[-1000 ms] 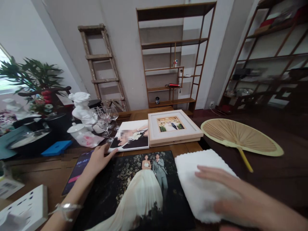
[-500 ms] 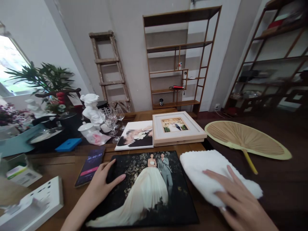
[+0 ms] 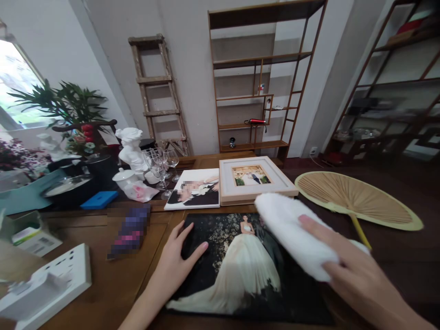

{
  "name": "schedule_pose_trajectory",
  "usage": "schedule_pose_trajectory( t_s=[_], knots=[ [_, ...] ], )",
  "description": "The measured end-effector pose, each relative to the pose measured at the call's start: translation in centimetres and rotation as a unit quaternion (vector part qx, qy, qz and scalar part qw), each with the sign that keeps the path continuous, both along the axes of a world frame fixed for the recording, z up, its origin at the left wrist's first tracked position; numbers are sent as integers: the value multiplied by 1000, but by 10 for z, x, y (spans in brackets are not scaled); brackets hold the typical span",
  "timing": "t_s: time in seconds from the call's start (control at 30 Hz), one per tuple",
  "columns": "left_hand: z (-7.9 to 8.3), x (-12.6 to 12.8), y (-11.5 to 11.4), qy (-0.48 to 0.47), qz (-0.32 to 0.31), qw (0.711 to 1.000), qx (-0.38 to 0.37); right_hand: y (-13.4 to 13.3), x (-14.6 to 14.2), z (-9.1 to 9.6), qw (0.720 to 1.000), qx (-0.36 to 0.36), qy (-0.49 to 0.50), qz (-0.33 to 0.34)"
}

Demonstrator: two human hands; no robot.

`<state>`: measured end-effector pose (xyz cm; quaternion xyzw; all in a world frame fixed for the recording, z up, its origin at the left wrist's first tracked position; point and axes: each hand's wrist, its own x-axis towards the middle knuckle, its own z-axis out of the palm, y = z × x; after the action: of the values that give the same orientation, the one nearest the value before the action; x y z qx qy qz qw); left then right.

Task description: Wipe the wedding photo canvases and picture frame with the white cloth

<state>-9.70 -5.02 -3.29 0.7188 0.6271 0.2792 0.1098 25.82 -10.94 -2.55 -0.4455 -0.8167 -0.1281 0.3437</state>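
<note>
While work on the dark rectangular photo panel [image 3: 240,270], flat on the brown wooden bench [image 3: 113,284], looks only part-done, the left hand [image 3: 175,256] rests on its left edge, fingers apart; the right hand [image 3: 357,270] clamps a white fluffy cloth [image 3: 292,229] over its right side. Beyond lies a pale wooden picture frame [image 3: 240,196].

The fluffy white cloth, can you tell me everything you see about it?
The fluffy white cloth is plain white and looks soft and thick, like towelling. It is bunched or folded into a long wad, slightly blurred, and held in the right hand. It slants over the right side of the dark picture, hiding part of it. Whether its underside touches the picture, I can't tell.
</note>
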Motion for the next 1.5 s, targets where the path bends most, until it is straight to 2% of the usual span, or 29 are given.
schedule_pose_trajectory(
  t_s=[0.07,0.13,0.27,0.4,0.63,0.97,1.17,1.4,1.5],
  knots=[
    [2,1,-3,-2,-42,999,3,4,-10,-6,996,-5,-68,55],
    [3,2,-8,-1,-84,996,12,4,-17,-11,993,-16,-92,70],
    [1,5,-15,-3,-141,990,19,3,-26,-16,996,-61,-41,47],
    [0,6,-20,-12,-164,986,25,2,-28,-17,997,-63,-18,38],
    [1,3,-27,-39,-148,988,21,-1,-26,-18,997,-71,-11,38],
    [-1,12,-34,-19,-127,992,7,-4,-22,-21,998,-59,2,39],
    [0,15,-35,-13,-132,991,9,-4,-18,-18,999,-11,0,46],
    [-8,17,-35,-1,-149,988,30,-9,-7,-11,987,136,74,39],
    [-9,15,-34,-3,-155,988,19,-6,-7,-7,988,141,39,42]
  ],
)
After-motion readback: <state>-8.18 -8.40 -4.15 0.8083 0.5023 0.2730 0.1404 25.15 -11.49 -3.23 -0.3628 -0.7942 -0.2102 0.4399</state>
